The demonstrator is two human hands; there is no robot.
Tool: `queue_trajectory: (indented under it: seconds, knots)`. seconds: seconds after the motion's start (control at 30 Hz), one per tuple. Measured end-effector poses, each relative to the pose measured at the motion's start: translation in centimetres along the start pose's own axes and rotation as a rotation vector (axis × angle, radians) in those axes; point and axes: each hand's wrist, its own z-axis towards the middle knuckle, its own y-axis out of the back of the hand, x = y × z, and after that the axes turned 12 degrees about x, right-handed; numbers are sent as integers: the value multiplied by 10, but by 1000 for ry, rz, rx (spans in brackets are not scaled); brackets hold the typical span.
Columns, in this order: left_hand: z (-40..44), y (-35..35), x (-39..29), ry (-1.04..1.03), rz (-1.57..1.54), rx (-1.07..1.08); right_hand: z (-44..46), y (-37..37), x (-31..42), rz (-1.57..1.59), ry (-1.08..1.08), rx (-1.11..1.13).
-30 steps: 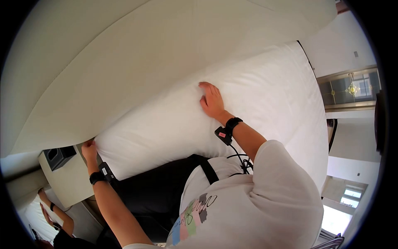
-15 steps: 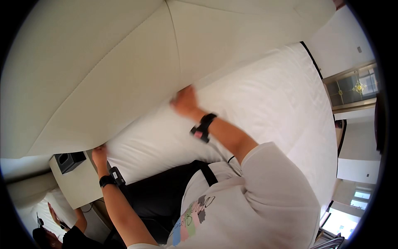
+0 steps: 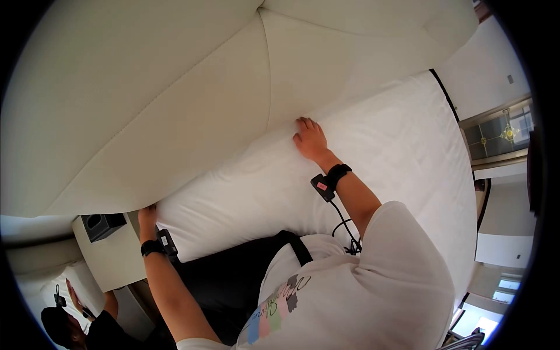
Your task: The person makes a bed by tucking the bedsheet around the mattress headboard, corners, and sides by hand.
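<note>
A white sheet (image 3: 385, 146) covers the mattress of a bed, with creases along its near left part. My right hand (image 3: 310, 140) lies on it, fingers apart, tips at the line where the mattress meets the cream padded headboard (image 3: 175, 122). At the mattress's left corner, my left hand (image 3: 148, 218) reaches up to the headboard's lower edge. Its fingers are mostly hidden there, so their grip does not show. Each wrist wears a black strap with a small device.
A bedside table (image 3: 108, 262) with a black box (image 3: 102, 226) on it stands left of the bed. Beyond it, another person (image 3: 87, 324) in dark clothes has a hand at a white pillow (image 3: 90, 291). Black cables (image 3: 348, 239) hang near my right arm.
My right hand has moved right along the headboard, and its fingers are now spread on the sheet. My left hand stays at the corner, its fingers further out of sight.
</note>
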Motion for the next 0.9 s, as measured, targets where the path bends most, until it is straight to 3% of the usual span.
queue_trajectory:
  seconds: [0.1,0.2,0.4,0.5,0.57,0.63,0.67,0.73,0.77,0.83,0.9]
  knots:
    - [-3,2,-6,-66,65,10,-2,-17,8,-75,-17,-81]
    - [-25,13,-35,84,147,47,-3,-17,23,-32,-10,-80]
    - [-24,1,-16,-100,200,-86,1,-19,38,-11,-9,-74]
    - [-33,9,-22,-2,130,-9,4,-48,105,-86,-39,47]
    - [-38,13,-27,17,140,-30,-4,-56,177,268,81,24]
    - [-43,8,-34,56,249,-78,-13,-54,241,378,224,318]
    - [-48,6,-37,103,365,-134,-17,-55,264,390,392,319]
    - [-64,8,-65,138,326,-82,0,-63,294,1002,841,1172]
    - [-72,5,-79,83,350,-70,-3,-58,288,997,845,1172]
    - [-82,-1,-91,-51,421,-17,-11,-24,270,995,790,913]
    - [-105,1,-113,-105,414,65,-5,-45,228,693,680,365]
